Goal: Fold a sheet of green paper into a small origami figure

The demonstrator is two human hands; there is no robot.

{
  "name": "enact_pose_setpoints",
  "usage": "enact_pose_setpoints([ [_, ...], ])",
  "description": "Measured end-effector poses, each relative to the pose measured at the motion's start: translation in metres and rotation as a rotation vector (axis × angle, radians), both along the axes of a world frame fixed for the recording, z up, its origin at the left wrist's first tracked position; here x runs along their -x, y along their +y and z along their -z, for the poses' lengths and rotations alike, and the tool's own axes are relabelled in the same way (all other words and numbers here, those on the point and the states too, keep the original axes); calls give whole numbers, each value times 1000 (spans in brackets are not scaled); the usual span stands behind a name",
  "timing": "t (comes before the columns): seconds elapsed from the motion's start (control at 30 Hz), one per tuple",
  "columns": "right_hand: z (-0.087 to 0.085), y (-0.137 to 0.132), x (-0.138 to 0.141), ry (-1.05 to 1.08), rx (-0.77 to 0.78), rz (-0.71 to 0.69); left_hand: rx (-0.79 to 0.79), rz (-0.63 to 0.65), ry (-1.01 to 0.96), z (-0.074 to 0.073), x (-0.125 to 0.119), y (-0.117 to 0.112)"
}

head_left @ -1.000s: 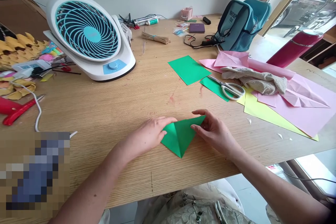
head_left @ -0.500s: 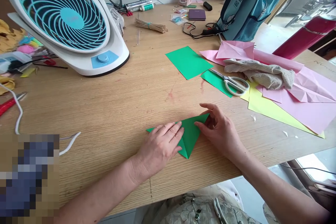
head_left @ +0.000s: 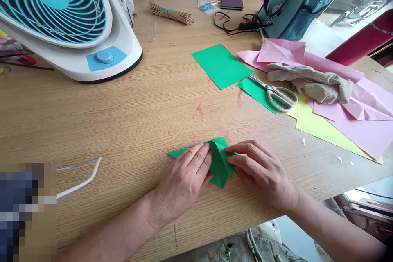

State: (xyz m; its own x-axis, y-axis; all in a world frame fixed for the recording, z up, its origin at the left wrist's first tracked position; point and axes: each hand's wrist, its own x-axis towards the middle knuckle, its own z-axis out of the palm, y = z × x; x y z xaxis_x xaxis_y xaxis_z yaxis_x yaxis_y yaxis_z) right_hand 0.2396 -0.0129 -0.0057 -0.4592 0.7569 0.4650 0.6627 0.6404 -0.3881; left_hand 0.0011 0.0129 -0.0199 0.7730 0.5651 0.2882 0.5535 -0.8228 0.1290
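Observation:
A folded piece of green paper [head_left: 221, 172] lies on the wooden table near its front edge. Flat across its left part rests my left hand [head_left: 187, 172], fingers stretched out and pressing it to the tabletop. My right hand [head_left: 260, 170] pinches the right flap between thumb and fingers, and that flap is lifted and bent over toward the left. The left hand covers part of the sheet, so the full fold there is hidden. Farther back are a flat green sheet [head_left: 219, 65] and a smaller green piece [head_left: 256, 93] partly under white-handled scissors [head_left: 284, 98].
A white fan [head_left: 119, 53] stands at the left. On the right are pink paper [head_left: 356, 131], yellow paper [head_left: 322, 127], a grey cloth glove [head_left: 313, 82] and a blue backpack [head_left: 282, 8]. A bundle of thin sticks [head_left: 172, 13] lies at the back; a white cord [head_left: 92, 178] is left.
My right hand has drawn the paper's right corner inward and folded it leftward over the sheet. My left hand stays pressed on the paper. The view has shifted slightly.

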Motion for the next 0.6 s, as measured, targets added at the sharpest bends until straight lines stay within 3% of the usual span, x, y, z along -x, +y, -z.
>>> enact_pose_setpoints([
  [0.33, -4, -1, -6, -158, -44, -219, 7, 7, -79, -1, 1, 3],
  [0.6, -4, 0, -5, -198, -70, -240, 88, -26, -66, -2, 3, 3],
])
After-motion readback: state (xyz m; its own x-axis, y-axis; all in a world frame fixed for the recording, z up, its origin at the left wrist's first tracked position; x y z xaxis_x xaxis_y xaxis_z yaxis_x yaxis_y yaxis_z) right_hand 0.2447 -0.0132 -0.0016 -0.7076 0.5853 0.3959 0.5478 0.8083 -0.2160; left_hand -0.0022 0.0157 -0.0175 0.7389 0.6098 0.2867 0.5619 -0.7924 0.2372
